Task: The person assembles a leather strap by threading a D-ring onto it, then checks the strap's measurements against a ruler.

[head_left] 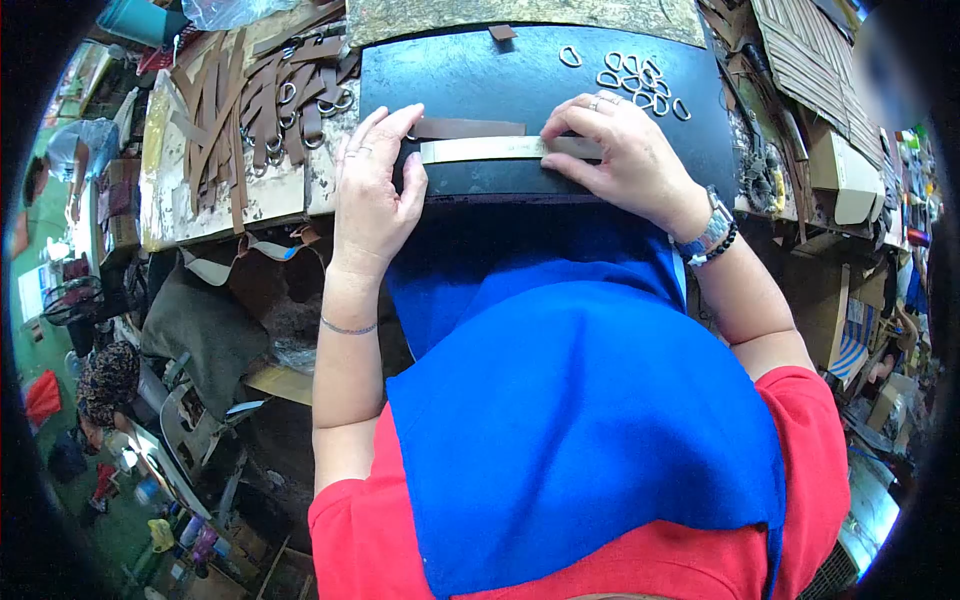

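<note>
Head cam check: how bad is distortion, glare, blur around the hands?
Head view: strong fisheye, black vignette at the edges; left hand and right hand at the pale strip are sharp, no motion blur; soft sheen on the dark slab, no hard glare; D-rings crisp; periphery squeezed.

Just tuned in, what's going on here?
A person's two bare hands hold a pale strip flat on a dark slab, left hand at its left end, right hand over its right part. A brown strip lies just beyond it. Metal rings sit at the slab's far corner; brown straps are piled left.
</note>
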The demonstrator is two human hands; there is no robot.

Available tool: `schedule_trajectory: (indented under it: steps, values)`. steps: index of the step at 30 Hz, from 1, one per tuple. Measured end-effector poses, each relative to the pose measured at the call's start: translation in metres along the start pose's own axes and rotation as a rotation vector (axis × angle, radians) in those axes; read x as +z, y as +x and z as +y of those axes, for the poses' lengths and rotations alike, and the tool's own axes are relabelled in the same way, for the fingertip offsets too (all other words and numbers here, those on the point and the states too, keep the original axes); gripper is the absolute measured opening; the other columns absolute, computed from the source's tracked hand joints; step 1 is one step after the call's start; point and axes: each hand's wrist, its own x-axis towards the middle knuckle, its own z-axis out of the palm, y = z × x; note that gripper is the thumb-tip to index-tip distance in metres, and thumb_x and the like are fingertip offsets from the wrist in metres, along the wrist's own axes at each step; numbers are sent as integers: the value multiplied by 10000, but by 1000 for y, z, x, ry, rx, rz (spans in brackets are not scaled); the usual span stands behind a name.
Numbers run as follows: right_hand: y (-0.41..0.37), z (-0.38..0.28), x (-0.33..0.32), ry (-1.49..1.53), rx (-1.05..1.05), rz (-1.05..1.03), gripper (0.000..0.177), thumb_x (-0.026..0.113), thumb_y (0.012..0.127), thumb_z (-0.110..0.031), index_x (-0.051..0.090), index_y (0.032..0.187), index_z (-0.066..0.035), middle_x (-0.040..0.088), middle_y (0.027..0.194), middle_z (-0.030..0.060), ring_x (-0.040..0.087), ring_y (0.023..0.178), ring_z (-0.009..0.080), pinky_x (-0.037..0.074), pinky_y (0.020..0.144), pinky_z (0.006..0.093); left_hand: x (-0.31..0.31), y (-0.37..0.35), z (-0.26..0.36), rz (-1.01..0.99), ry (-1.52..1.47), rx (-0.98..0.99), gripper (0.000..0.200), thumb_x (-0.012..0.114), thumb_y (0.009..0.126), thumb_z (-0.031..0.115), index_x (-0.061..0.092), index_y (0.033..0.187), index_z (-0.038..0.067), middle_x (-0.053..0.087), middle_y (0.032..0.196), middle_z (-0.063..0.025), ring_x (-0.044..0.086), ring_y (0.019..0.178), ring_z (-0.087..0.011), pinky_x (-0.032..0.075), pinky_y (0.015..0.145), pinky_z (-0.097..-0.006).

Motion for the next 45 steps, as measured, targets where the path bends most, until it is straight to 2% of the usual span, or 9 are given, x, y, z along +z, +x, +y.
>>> schedule_trajectory:
  steps: [8, 25, 28, 31, 36, 39, 42, 43, 45]
  values:
    - [-1, 7, 0, 10, -55, 15, 90, 708, 875, -168, 691, 920, -92, 684, 937, 58, 645, 914, 273, 510, 814, 387, 9, -13, 2, 93, -61, -39, 394, 639, 903, 69, 613, 1296, 67, 678, 1237, -96, 561, 1265, -298, 399, 1097, -426]
    - [-7, 4, -5, 44, -34, -35, 157, 714, 870, -159, 708, 1014, -98, 667, 983, 76, 633, 950, 285, 515, 841, 388, 9, -25, 4, 72, -83, -69, 366, 660, 920, 135, 625, 1277, 61, 679, 1263, -93, 534, 1315, -312, 353, 1122, -436]
    - [-7, 5, -7, 90, -4, -63, 180, 715, 865, -149, 710, 1037, -97, 663, 978, 83, 633, 952, 291, 517, 842, 391, 13, -27, 0, 90, -116, -74, 388, 689, 902, 213, 643, 1281, 139, 660, 1283, -50, 542, 1300, -301, 272, 1128, -584]
    - [-5, 4, -11, 134, 9, -103, 185, 715, 860, -129, 711, 1041, -92, 657, 962, 86, 631, 948, 290, 518, 845, 387, 9, -24, 8, 114, 100, 32, 406, 718, 889, 266, 653, 1279, 175, 662, 1284, -33, 552, 1288, -297, 260, 1136, -580]
    - [-2, 2, -20, 226, 36, -166, 199, 705, 873, -100, 709, 1069, -69, 694, 934, 101, 668, 892, 284, 537, 819, 361, 6, -22, 18, 103, 100, 49, 222, 757, 866, 186, 741, 1088, 193, 731, 1089, 21, 627, 1171, -230, 246, 1142, -530]
    - [0, 4, -24, 336, 118, -172, 210, 692, 901, -104, 702, 1104, -47, 726, 929, 117, 702, 862, 254, 549, 801, 341, 4, -20, 18, 90, 46, 48, 177, 733, 885, 127, 750, 1061, 137, 725, 999, -28, 669, 986, -214, 396, 1035, -427]
    - [0, 12, -26, 395, 229, -186, 219, 671, 938, -129, 691, 1130, -25, 745, 925, 122, 714, 878, 177, 547, 816, 313, 1, -16, 20, 90, -305, -126, 172, 738, 853, 71, 756, 1022, 95, 712, 893, -57, 642, 745, -183, 489, 805, -329]
    - [0, 15, -27, 424, 268, -204, 222, 673, 937, -130, 691, 1134, -28, 746, 920, 114, 710, 871, 169, 545, 819, 308, 1, -13, 22, 121, -449, -144, 167, 698, 876, 18, 747, 1035, 28, 684, 819, -64, 598, 674, -115, 451, 643, -226]
    - [1, 20, -30, 484, 342, -242, 229, 677, 935, -133, 691, 1141, -34, 746, 910, 99, 703, 859, 152, 541, 825, 296, -3, -16, 24, 81, -536, -302, 181, 682, 902, 10, 746, 1070, 22, 673, 826, -7, 559, 715, -43, 424, 655, -190]
